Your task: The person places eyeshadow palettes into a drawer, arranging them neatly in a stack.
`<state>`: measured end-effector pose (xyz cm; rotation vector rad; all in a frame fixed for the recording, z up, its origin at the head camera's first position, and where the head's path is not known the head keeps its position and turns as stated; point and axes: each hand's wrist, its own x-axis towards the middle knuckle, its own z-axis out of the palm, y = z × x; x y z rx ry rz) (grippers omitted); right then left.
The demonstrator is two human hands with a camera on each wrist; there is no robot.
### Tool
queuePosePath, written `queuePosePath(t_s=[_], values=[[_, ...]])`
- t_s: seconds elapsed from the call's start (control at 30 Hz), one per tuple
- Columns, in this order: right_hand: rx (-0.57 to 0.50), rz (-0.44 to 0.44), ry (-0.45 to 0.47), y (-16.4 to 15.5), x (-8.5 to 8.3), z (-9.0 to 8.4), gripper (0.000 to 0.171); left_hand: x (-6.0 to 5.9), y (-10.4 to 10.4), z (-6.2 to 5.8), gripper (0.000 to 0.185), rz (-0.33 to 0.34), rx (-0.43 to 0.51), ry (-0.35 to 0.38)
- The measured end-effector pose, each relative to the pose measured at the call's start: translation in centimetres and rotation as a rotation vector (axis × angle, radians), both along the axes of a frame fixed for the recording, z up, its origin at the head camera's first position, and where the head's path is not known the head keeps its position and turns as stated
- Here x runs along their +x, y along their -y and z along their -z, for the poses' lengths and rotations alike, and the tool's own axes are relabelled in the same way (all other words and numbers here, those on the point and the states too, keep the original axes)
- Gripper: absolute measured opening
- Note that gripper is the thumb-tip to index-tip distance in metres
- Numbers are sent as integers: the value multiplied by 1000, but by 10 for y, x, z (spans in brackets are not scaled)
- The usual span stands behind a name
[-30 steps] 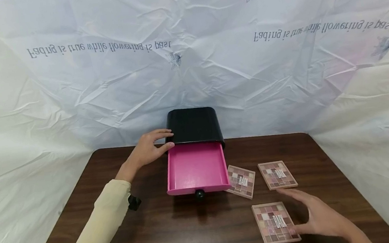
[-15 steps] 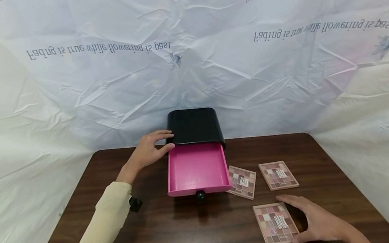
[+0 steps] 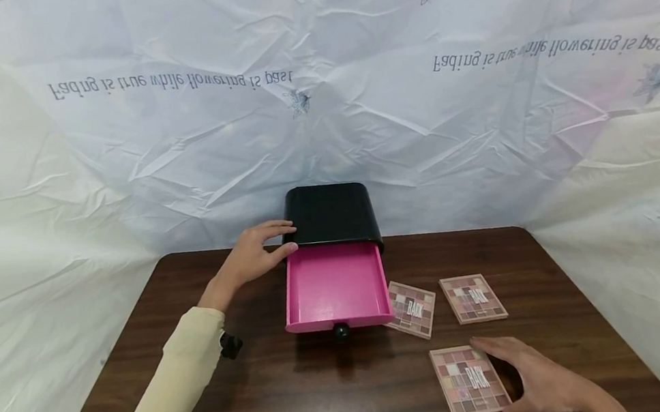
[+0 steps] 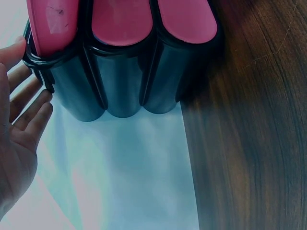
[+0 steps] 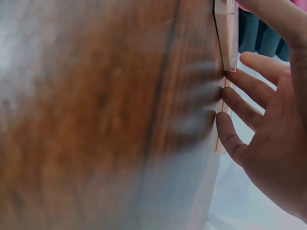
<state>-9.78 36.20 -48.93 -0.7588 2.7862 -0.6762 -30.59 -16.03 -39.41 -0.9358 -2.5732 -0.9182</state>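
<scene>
A black drawer unit (image 3: 331, 211) with pink drawers stands at the far edge of the table. Its top pink drawer (image 3: 335, 284) is pulled out, with nothing inside. My left hand (image 3: 252, 253) rests on the unit's left top edge, fingers straight; the left wrist view shows this hand (image 4: 24, 115) beside the black casing (image 4: 76, 86). Near the front right lies an eyeshadow palette (image 3: 469, 381). Around its right edge is my right hand (image 3: 539, 376), index finger at the far corner and thumb by the near one. In the right wrist view its fingers (image 5: 247, 88) are extended and spread by the palette (image 5: 230, 33).
Two more eyeshadow palettes lie on the brown table (image 3: 254, 394): one (image 3: 413, 309) beside the drawer, partly behind its front corner, another (image 3: 473, 298) farther right. A black knob (image 3: 341, 332) sticks out from the drawer front. White printed cloth (image 3: 321, 131) hangs behind.
My right hand has drawn slightly nearer to me, its fingertips leaving the far-right palette's edge for the near palette's far corner. The left hand, drawer and palettes have stayed put.
</scene>
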Motion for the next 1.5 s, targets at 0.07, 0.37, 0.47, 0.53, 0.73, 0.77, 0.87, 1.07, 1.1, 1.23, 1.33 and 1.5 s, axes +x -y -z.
queuePosePath(t_s=[0.07,0.37,0.47,0.53,0.73,0.77,0.87,1.07,1.1,1.23,1.33,1.5], values=[[-5,-9,1,0,-1,1,108,0,0,0,46,3,-1,-1],[46,-5,-54,2,0,2,98,-1,-1,1,46,4,0,-3],[48,21,-11,2,-1,1,100,0,-1,1,46,3,3,-1],[39,39,15,3,-1,0,101,0,-1,1,46,2,5,0],[26,72,25,6,1,-2,102,-1,-1,1,46,-3,1,2],[33,77,19,7,2,-3,103,-1,-1,1,46,-3,0,0],[47,91,2,9,2,-5,105,-1,-1,1,46,1,1,0],[-4,133,-23,13,5,-13,104,0,-1,1,45,6,6,-1],[-14,141,-37,13,5,-15,104,0,-1,1,45,6,7,-1],[-18,159,-125,15,4,-19,105,0,0,1,46,5,16,4],[-19,166,-176,18,1,-24,106,0,0,1,46,6,18,5],[-50,181,-217,23,-2,-36,106,1,0,1,46,5,17,6]])
